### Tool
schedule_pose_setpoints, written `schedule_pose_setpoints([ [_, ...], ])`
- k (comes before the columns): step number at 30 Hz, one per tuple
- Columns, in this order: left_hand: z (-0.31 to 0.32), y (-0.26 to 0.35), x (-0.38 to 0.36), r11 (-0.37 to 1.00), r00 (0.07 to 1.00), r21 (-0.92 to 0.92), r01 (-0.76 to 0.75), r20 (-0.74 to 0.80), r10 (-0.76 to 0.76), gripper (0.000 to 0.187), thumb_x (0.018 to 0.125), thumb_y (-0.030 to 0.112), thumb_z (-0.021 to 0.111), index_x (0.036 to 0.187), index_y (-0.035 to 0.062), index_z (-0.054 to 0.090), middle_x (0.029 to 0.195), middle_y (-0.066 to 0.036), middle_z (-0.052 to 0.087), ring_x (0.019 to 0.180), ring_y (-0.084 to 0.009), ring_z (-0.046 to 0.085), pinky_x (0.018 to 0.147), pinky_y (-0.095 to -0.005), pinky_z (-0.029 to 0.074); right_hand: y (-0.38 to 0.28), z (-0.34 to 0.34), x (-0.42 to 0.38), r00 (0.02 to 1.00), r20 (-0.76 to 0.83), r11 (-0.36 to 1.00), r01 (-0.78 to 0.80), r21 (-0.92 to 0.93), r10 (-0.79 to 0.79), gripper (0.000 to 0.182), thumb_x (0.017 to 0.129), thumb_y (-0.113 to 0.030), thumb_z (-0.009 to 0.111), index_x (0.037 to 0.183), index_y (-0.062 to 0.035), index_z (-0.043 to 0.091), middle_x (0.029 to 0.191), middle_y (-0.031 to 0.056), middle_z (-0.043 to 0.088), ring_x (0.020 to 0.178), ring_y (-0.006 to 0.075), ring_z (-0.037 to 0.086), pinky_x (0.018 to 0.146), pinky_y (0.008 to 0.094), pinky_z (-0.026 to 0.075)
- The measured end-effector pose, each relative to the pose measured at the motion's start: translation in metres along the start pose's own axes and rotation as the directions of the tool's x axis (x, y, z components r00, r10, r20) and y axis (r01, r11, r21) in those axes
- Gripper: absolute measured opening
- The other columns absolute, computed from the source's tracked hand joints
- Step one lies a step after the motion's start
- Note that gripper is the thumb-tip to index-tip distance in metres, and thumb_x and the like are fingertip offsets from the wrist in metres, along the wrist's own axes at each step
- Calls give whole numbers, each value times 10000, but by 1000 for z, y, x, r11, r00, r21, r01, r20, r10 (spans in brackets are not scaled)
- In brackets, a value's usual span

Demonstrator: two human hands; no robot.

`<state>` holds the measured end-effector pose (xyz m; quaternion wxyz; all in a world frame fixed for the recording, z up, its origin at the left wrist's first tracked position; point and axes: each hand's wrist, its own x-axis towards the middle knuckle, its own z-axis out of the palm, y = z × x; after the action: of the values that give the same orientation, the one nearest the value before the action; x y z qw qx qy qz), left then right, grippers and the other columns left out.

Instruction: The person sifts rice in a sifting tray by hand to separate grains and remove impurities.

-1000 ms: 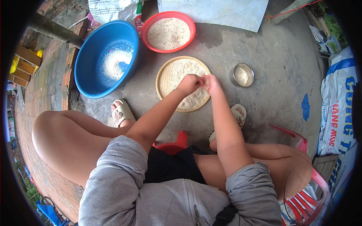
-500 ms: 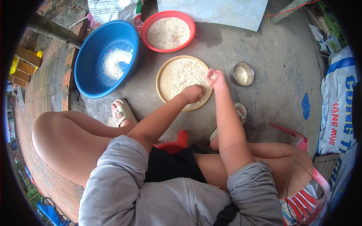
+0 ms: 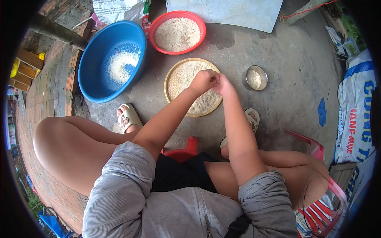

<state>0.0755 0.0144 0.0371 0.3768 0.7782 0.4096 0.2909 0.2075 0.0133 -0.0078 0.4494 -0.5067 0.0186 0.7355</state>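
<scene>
Meeting over the woven tray (image 3: 178, 79) of rice, left hand (image 3: 203, 81) and right hand (image 3: 222, 84) pinch together, contents unclear, steel bowl (image 3: 255, 78) beside.

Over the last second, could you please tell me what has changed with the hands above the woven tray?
Half a second ago the left hand was down on the rice in the woven tray and the right hand was apart, palm up with grains. Now the left hand has lifted and both meet, touching, above the tray. The blue basin, red bowl and small metal bowl have not moved.
</scene>
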Motion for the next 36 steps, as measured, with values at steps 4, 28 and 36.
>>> schedule_pose_setpoints([
  [4, -7, 4, 2, 987, 995, 158, -43, -79, 56, 133, 721, 70, 656, 854, 74, 660, 858, -111, 624, 827, -278, 616, 743, -363, 501, -2, -8, 16, 998, 64, 997, 18, 76, -23, 238, 939, -204, 391, 959, -30, 552, 863, 67, 578, 793, 188, 569, 776, 315, 509],
  [28, 9, -4, 11, 993, 993, -101, 69, 105, -58, 146, 716, 37, 671, 854, 77, 698, 844, -98, 662, 800, -242, 641, 739, -328, 509, -10, -25, 6, 997, -82, 1000, -2, 3, 2, 287, 954, -202, 366, 1046, 18, 527, 931, 98, 594, 812, 203, 578, 752, 340, 508],
  [36, 9, -25, 0, 987, 977, 120, 103, -196, -78, 191, 770, 126, 663, 956, 80, 667, 970, -112, 634, 896, -298, 609, 809, -368, 488, -20, -11, 5, 999, -48, 998, 9, 56, -6, 292, 964, -207, 354, 1028, 21, 525, 840, 95, 572, 733, 177, 557, 682, 299, 478],
])
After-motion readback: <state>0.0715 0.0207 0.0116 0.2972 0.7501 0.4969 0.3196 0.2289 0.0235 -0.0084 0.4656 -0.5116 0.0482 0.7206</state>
